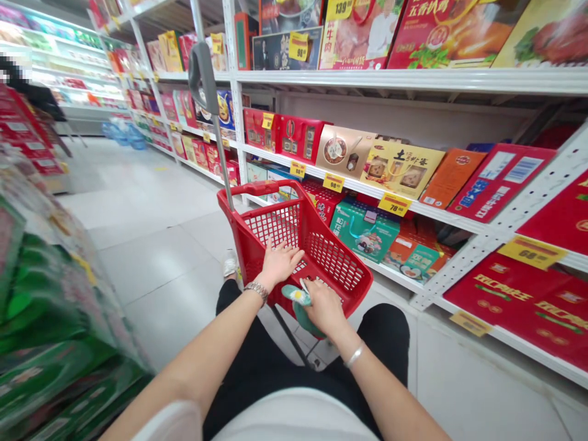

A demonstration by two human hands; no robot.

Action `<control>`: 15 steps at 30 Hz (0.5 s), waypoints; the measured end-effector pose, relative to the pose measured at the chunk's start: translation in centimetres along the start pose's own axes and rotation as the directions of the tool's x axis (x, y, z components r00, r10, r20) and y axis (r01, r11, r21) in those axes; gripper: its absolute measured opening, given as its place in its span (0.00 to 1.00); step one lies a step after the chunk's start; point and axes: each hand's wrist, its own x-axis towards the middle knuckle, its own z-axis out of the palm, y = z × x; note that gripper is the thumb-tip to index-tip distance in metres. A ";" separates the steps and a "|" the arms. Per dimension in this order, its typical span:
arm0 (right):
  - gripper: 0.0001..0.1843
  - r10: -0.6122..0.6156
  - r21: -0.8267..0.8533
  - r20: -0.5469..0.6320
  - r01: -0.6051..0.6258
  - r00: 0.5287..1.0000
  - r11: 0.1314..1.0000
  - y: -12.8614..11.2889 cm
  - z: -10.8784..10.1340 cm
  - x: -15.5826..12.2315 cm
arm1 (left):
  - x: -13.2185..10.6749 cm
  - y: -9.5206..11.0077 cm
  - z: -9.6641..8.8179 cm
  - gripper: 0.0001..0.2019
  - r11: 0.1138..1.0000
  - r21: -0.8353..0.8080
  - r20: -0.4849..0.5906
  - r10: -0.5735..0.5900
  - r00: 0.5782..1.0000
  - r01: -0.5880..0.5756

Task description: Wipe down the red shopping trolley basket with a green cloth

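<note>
A red plastic basket [361, 283] with lattice walls is tilted between my knees on a dark metal leg. My left hand [279, 262] reaches over its near edge, palm down and fingers spread, gripping nothing; whether it touches the plastic I cannot tell. Closed around a green cloth [304, 318] with a white-and-yellow flower patch, my right hand [324, 305] is at the basket's near rim. Part of the cloth is hidden under that hand. From the basket's far left corner rises a metal pole [220, 153] with a grey handle [203, 78].
White shelving [390, 79] with boxed foods and yellow price tags [395, 204] runs along the right. Green packages [50, 331] are stacked close on the left. Tiled floor [133, 233] stretches down the aisle toward blue water bottles [126, 131]. A person [32, 92] is partly visible far left.
</note>
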 end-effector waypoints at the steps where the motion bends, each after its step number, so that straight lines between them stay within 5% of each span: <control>1: 0.20 0.014 0.035 0.021 -0.015 1.000 0.999 0.3 0.0 -0.8 | 0.0 -0.4 -0.1 0.22 1.000 0.019 0.011 0.011 1.000 -0.011; 6: 0.18 -0.053 0.123 0.073 0.044 0.996 0.991 1.9 1.0 -4.9 | -0.2 -2.0 -0.2 0.24 0.997 0.064 -0.027 0.042 0.999 -0.040; 10: 0.28 -0.185 0.037 -0.017 0.186 0.983 0.982 2.9 2.2 -7.1 | -0.2 -3.2 -0.2 0.21 0.994 0.077 -0.002 0.079 0.997 -0.078; 15: 0.28 -0.259 -0.036 -0.144 0.256 0.955 0.966 5.4 2.5 -7.7 | 0.1 -4.9 -0.9 0.18 0.987 0.114 0.038 0.109 0.993 -0.113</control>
